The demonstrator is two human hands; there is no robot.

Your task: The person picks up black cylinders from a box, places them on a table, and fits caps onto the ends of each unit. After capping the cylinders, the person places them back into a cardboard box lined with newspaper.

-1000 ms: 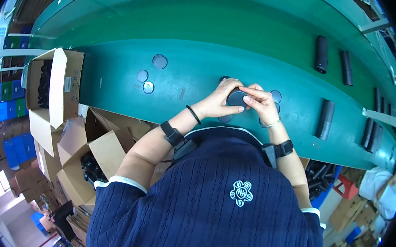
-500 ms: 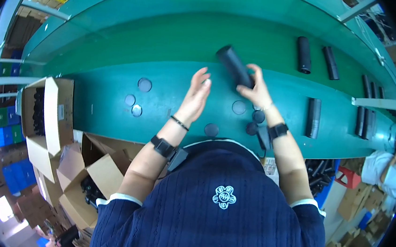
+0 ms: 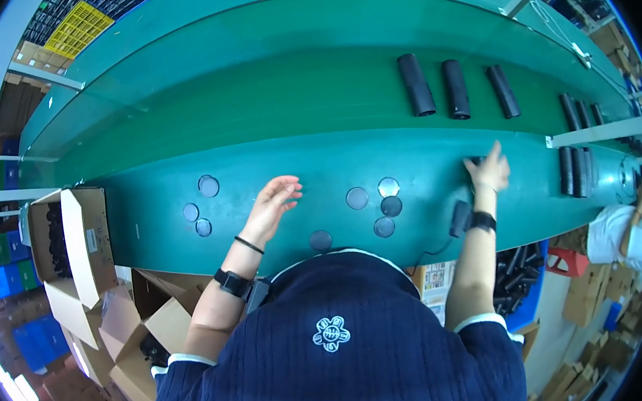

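My right hand (image 3: 489, 172) is closed around the upper end of a black tube (image 3: 477, 161) on the green bench; most of that tube is hidden beneath the hand. Holding nothing, my left hand (image 3: 275, 200) hovers over the bench with its fingers loosely bent and apart. Between my hands lie several round dark discs, among them a grey one (image 3: 357, 197) and a shiny one (image 3: 388, 187). Nearer to me is another dark disc (image 3: 320, 240). Left of my left hand sits a small group of discs (image 3: 208, 185).
Black tubes (image 3: 416, 85) lie spaced out on the darker green strip (image 3: 285, 90) beyond the bench, with more tubes (image 3: 574, 171) at right. A metal post (image 3: 606, 132) crosses there. Open cartons (image 3: 81, 237) stand at left, and a blue bin (image 3: 531, 288) of black parts below right.
The tube my right hand held has been set down with the others on the far strip. That hand has moved right and nearer, onto another tube. My left hand has drawn back, and the view has shifted.
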